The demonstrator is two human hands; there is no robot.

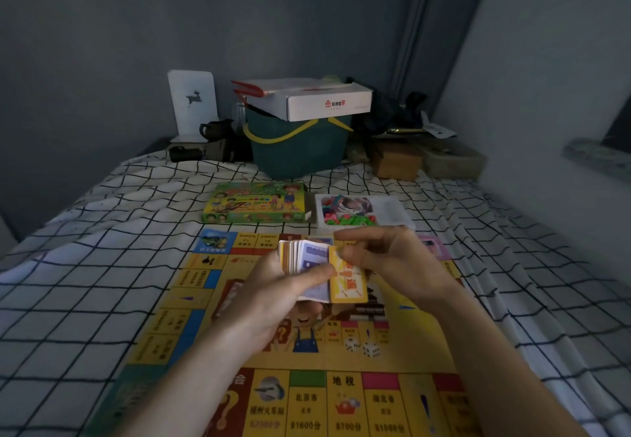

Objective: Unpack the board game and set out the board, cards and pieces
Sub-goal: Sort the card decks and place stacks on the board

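Card stack (307, 259) in left hand (273, 296), right hand (386, 262) seemingly pinching top card (348, 283).

Along the near edge of the game board (403, 358), squares read 地税, 北京市 with $1600, then $700 and $1000; a large question mark stands near its near left corner. The white carton (327, 103) on the green basket (297, 149) bears a red house logo; its characters are too small to read
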